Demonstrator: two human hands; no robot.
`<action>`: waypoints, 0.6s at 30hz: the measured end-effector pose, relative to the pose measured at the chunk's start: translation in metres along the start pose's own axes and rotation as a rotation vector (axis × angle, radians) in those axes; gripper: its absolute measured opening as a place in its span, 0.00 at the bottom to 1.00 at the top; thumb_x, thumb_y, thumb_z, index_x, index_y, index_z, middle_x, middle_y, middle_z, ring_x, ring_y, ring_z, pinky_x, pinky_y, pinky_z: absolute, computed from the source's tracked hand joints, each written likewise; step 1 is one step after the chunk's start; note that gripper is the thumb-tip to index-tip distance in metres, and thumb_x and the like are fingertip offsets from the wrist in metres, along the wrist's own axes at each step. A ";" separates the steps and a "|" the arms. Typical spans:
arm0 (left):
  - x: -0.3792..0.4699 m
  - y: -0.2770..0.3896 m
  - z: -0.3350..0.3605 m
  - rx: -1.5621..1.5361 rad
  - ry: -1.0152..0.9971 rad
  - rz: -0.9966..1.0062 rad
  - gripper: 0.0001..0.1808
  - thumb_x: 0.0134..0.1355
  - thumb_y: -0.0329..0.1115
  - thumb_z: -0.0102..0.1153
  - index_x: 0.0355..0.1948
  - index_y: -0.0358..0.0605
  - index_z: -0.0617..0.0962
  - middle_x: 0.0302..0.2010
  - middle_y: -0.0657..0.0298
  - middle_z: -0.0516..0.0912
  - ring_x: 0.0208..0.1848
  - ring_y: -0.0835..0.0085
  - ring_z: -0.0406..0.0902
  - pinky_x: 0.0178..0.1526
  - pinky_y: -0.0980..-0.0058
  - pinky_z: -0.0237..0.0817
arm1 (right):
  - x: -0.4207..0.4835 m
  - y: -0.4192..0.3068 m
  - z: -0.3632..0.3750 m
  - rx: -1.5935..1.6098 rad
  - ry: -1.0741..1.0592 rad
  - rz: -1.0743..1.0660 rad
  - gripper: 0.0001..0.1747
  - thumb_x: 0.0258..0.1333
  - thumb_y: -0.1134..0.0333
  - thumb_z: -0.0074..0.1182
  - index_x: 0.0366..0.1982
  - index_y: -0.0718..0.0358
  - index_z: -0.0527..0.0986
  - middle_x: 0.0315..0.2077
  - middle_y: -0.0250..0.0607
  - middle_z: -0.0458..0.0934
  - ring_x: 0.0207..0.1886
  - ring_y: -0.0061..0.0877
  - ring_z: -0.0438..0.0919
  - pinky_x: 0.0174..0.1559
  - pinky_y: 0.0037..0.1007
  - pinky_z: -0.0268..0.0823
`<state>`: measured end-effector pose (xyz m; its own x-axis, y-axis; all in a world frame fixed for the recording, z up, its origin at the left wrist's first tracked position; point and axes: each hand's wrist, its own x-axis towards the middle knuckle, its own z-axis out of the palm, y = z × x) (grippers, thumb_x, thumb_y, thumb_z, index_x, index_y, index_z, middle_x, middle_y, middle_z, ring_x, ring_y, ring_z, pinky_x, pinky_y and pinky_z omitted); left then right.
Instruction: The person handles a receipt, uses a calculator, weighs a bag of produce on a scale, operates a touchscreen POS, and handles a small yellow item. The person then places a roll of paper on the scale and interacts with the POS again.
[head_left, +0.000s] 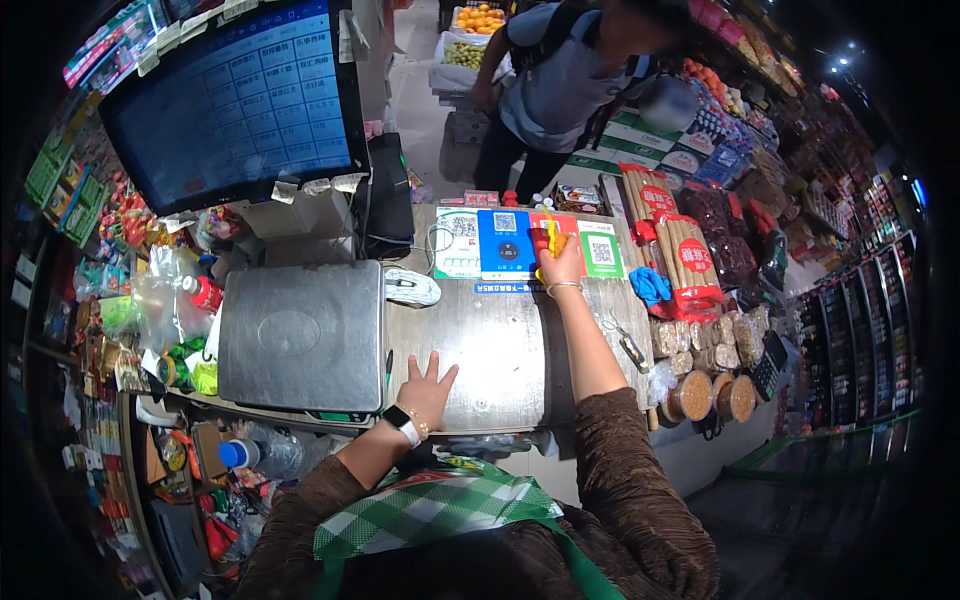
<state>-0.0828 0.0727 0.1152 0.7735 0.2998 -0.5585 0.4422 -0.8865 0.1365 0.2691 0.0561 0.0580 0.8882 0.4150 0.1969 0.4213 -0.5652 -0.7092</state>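
Note:
My left hand (426, 397) lies palm down near the front edge of the wooden counter (469, 337), fingers spread and holding nothing. A black pen (389, 369) lies just to its left. My right hand (562, 262) reaches to the back of the counter, gripping a small yellow-and-red item (555, 238) whose exact kind I cannot tell, since the fingers partly cover it. Behind and below that item lie printed code cards, among them a blue card (496, 261) and a green card (602, 259). A white computer mouse (412, 288) rests left of the cards.
A metal-topped weighing scale (300, 337) fills the counter's left side, below a monitor (240, 112). Bagged snack sticks (686, 251) and round tubs (690, 396) line the right edge. A person (555, 90) stands beyond the counter near crates of fruit (463, 55).

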 end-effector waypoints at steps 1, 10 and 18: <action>0.001 -0.001 -0.002 -0.058 0.028 0.012 0.59 0.40 0.52 0.76 0.71 0.53 0.56 0.70 0.41 0.56 0.68 0.30 0.53 0.63 0.53 0.63 | -0.004 0.000 -0.003 0.280 0.025 -0.009 0.20 0.50 0.69 0.55 0.47 0.64 0.69 0.36 0.49 0.80 0.38 0.39 0.81 0.41 0.40 0.73; 0.070 0.002 -0.050 -1.617 0.410 0.324 0.44 0.61 0.47 0.64 0.67 0.31 0.57 0.62 0.44 0.69 0.67 0.62 0.64 0.62 0.69 0.64 | -0.124 -0.045 -0.067 1.639 -0.723 0.594 0.24 0.59 0.67 0.53 0.57 0.66 0.67 0.49 0.47 0.78 0.52 0.38 0.79 0.54 0.44 0.73; 0.089 -0.015 -0.087 -1.930 0.455 0.156 0.17 0.69 0.42 0.53 0.45 0.35 0.78 0.35 0.61 0.84 0.31 0.80 0.80 0.33 0.85 0.72 | -0.122 -0.075 -0.061 1.365 -1.013 0.537 0.26 0.63 0.62 0.50 0.59 0.68 0.64 0.47 0.51 0.79 0.49 0.37 0.80 0.55 0.40 0.72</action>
<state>0.0188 0.1432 0.1350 0.7470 0.5999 -0.2867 -0.0527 0.4833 0.8739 0.1400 0.0045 0.1283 0.1931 0.9334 -0.3024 -0.7525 -0.0568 -0.6561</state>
